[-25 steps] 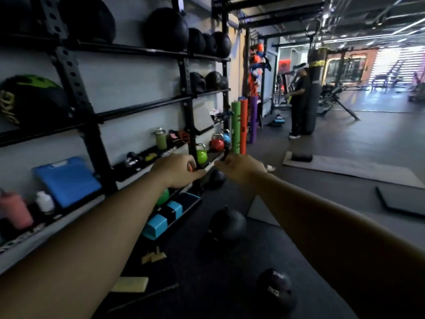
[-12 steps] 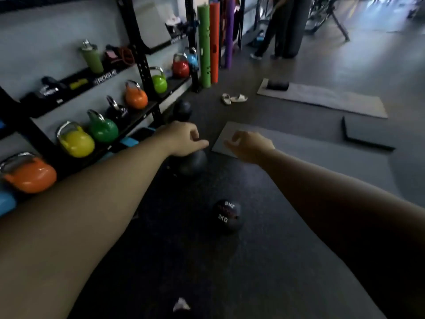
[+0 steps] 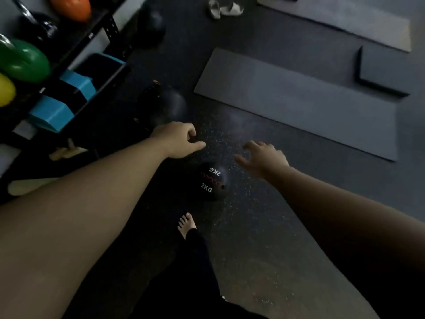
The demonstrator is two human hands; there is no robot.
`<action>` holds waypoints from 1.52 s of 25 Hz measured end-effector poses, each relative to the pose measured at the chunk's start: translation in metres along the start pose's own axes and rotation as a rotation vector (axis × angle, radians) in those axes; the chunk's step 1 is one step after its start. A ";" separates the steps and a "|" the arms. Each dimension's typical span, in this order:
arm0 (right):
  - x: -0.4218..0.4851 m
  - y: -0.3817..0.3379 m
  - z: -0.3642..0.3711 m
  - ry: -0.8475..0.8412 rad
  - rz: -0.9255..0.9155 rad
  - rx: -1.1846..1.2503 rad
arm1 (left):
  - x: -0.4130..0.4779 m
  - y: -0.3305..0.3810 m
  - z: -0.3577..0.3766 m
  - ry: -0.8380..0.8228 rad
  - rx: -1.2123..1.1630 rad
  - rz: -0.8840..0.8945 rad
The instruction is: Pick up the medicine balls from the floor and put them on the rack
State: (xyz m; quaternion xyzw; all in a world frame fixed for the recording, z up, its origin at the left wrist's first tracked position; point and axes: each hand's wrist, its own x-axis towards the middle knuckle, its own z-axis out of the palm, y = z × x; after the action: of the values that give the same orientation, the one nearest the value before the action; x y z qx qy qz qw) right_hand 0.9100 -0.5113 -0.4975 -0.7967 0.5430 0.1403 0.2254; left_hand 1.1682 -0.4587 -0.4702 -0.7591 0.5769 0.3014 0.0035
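Note:
A black medicine ball marked 2KG (image 3: pixel 212 180) lies on the dark speckled floor in front of me. My left hand (image 3: pixel 178 140) hovers above and to its left, fingers loosely curled, holding nothing. My right hand (image 3: pixel 262 157) hovers to the ball's right with fingers spread and relaxed, also holding nothing. Neither hand touches the ball. A second dark medicine ball (image 3: pixel 169 107) lies farther off, just beyond my left hand. A third dark ball (image 3: pixel 150 26) sits near the rack's post. The black rack (image 3: pixel 110 28) runs along the left.
Kettlebells, green (image 3: pixel 25 61), orange (image 3: pixel 71 6) and yellow (image 3: pixel 5 89), sit on the rack's low shelf, with blue blocks (image 3: pixel 51 113) below. Grey mats (image 3: pixel 299 102) lie on the floor to the right. White slippers (image 3: pixel 224 9) lie at the top. My bare foot (image 3: pixel 186 224) stands near the ball.
My view has tilted down towards the floor. Both hands have dropped closer to the 2KG ball, and my right hand's fingers have spread.

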 end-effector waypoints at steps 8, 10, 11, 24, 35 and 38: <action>0.148 0.026 0.090 -0.228 -0.019 0.032 | 0.146 -0.027 0.115 -0.163 -0.056 -0.094; 0.185 0.039 0.126 -0.291 -0.043 0.030 | 0.171 -0.032 0.159 -0.179 -0.134 -0.158; 0.208 0.048 0.148 -0.324 -0.053 0.036 | 0.186 -0.037 0.185 -0.187 -0.171 -0.196; 0.449 0.115 0.426 -0.471 -0.040 0.107 | 0.351 -0.179 0.495 -0.249 -0.581 -0.728; 0.423 0.103 0.416 -0.306 -0.031 0.471 | 0.327 -0.157 0.489 -0.010 -1.230 -0.824; 0.411 0.067 0.353 -0.238 -0.115 0.488 | 0.310 -0.154 0.430 0.105 -1.237 -0.788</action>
State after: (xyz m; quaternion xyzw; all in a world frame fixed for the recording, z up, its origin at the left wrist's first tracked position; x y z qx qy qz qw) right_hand 1.0074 -0.6807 -1.0074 -0.7262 0.4845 0.0848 0.4803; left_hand 1.1560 -0.5259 -1.0177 -0.7868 -0.0150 0.5117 -0.3449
